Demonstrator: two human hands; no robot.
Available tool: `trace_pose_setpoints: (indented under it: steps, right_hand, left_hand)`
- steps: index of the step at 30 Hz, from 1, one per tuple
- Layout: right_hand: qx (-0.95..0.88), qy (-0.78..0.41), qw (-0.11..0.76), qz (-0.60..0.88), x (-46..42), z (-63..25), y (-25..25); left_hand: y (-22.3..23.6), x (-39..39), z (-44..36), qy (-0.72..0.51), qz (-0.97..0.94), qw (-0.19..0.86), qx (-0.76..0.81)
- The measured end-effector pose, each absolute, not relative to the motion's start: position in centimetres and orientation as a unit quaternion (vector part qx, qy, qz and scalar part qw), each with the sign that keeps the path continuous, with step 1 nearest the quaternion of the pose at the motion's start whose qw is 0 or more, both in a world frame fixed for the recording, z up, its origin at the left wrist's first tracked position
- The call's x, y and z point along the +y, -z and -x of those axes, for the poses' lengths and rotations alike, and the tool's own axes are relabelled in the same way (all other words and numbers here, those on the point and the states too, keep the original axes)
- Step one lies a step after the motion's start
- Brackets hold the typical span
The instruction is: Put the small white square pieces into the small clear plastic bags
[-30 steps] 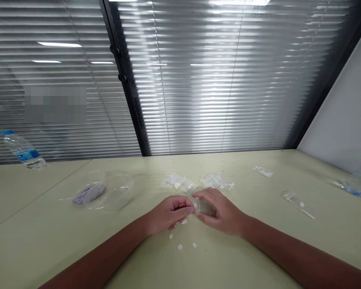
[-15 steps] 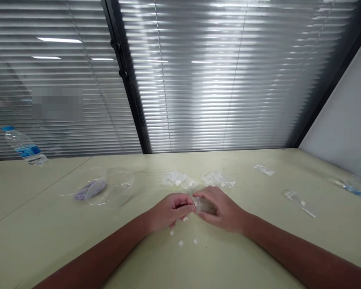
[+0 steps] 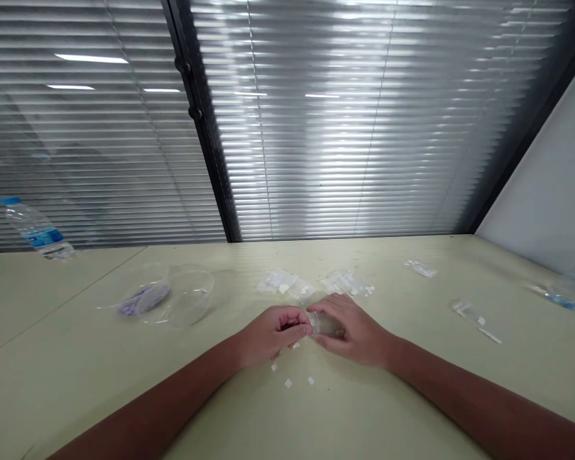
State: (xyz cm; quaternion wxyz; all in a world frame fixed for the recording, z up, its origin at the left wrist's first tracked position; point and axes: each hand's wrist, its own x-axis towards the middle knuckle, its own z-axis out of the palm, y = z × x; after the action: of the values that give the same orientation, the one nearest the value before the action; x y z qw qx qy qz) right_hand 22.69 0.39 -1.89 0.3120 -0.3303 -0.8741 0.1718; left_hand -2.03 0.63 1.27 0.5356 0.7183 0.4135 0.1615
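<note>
My right hand (image 3: 352, 329) is wrapped round a small clear container (image 3: 326, 324), perhaps a plastic cup, tipped on its side with its rim facing left. My left hand (image 3: 278, 332) is closed in a pinch at that rim, thumb against fingers. What it pinches, if anything, is too small to make out. Just under the left fingers lies a small white square (image 3: 296, 345). A few more white squares (image 3: 288, 383) are scattered on the table nearer to me. Beyond my hands rest two clear bags of white pieces, the left bag (image 3: 282, 282) and the right bag (image 3: 345, 282).
At left are clear round plastic dishes (image 3: 191, 297) by a purple bundle (image 3: 144, 300). A water bottle (image 3: 38, 230) stands far left. Small clear packets (image 3: 420, 268) and a white strip (image 3: 489, 336) lie at right. Window blinds (image 3: 340, 128) edge the table (image 3: 388, 415).
The view has tilted down very slightly. Both hands keep almost the same pose at the container, and the pieces on the table have not moved.
</note>
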Motion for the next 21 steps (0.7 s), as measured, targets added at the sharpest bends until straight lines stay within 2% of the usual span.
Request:
trace_pose_setpoints:
  steps: [21]
  right_hand:
    - [-0.881,-0.166,0.297,0.328,0.28,-22.80,1.56]
  left_hand:
    - [-0.74,0.59,1.52,-0.195,-0.742,0.517,0.380]
